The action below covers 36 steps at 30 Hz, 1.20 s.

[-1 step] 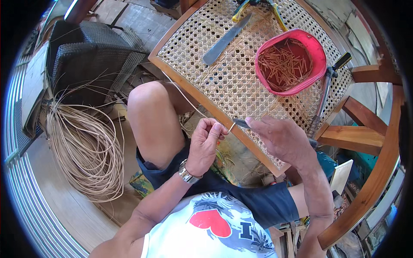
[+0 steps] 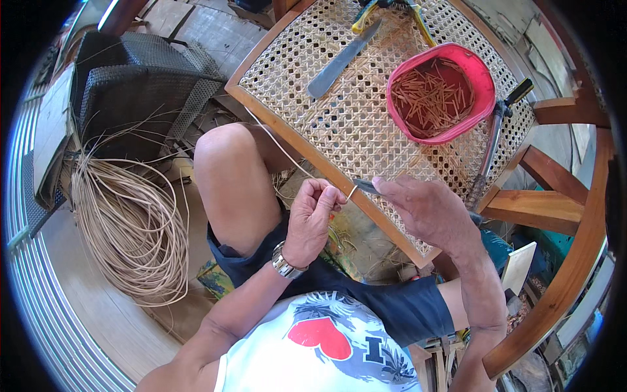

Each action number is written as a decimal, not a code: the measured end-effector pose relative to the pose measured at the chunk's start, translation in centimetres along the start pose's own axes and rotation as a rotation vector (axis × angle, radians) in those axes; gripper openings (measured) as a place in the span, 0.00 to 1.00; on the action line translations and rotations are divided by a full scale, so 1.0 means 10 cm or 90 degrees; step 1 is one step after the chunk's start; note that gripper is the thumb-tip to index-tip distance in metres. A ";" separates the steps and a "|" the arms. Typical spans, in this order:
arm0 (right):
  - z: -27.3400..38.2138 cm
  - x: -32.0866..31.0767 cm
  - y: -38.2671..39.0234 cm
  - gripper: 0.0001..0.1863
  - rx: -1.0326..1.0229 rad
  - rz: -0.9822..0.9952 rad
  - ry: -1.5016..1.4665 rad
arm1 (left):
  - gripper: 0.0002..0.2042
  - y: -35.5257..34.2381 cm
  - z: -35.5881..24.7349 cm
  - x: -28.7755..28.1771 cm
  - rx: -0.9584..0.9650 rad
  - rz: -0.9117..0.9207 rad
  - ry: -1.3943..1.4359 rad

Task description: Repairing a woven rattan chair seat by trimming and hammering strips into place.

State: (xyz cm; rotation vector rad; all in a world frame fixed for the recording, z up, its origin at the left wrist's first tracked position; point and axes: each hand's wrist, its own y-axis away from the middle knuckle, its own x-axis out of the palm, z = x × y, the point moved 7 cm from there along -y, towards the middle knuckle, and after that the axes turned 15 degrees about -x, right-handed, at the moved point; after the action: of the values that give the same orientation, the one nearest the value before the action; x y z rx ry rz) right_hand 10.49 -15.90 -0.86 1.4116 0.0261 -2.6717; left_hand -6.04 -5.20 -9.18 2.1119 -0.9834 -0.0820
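Observation:
My left hand [image 2: 312, 215] pinches a pale rattan strand [image 2: 277, 144] just off the near edge of a chair's woven cane seat [image 2: 294, 59]. The strand runs up and left along the seat's wooden frame, and its short end sticks out to the right of my fingers. My right hand [image 2: 428, 208] is closed around a dark-bladed knife [image 2: 366, 187], whose blade tip meets that short end over the wooden edge. The knife's handle is hidden in my palm.
On the seat lie a flat metal blade [image 2: 343, 62], a pink tub [image 2: 483, 98] of short wooden pegs [image 2: 431, 98], a hammer [image 2: 490, 147] and yellow-handled pliers [image 2: 362, 18]. A big rattan bundle [image 2: 130, 228] hangs at left beside a dark woven chair [image 2: 140, 91]. Wooden chair parts [image 2: 581, 242] rise at right.

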 end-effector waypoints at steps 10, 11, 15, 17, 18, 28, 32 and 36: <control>0.02 0.05 0.03 0.21 0.027 -0.012 0.008 | 0.03 0.10 -0.64 0.17 0.256 -0.104 -0.339; 0.02 -0.02 0.01 0.21 -0.003 -0.057 0.011 | 0.03 0.00 -0.70 0.23 0.252 -0.100 -0.345; -0.11 0.04 -0.04 0.19 -0.019 0.015 -0.058 | 0.05 0.07 -0.75 0.65 0.324 -0.034 -0.407; -0.13 0.03 -0.02 0.19 -0.036 -0.001 -0.091 | 0.11 0.52 -0.65 0.97 0.466 0.017 -0.585; -0.14 0.03 0.00 0.19 -0.032 -0.018 -0.092 | 0.13 0.70 -0.56 1.10 0.479 0.131 -0.568; -0.02 -0.15 0.40 0.21 0.090 -0.296 -0.126 | 0.06 0.50 -0.41 0.14 0.125 -0.116 -0.100; 0.14 -0.16 0.78 0.20 0.225 -0.357 -0.179 | 0.06 0.31 -0.46 -0.39 0.091 -0.131 0.008; 0.42 0.02 1.13 0.21 0.360 -0.414 -0.203 | 0.17 0.14 -0.20 -0.25 -0.029 -0.134 -0.015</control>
State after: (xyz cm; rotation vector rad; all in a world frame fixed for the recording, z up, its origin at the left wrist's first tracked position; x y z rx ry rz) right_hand 8.17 -27.48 1.78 1.2170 -0.3950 -3.6370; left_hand -7.94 -2.82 -7.46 2.1701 -0.7623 -0.2341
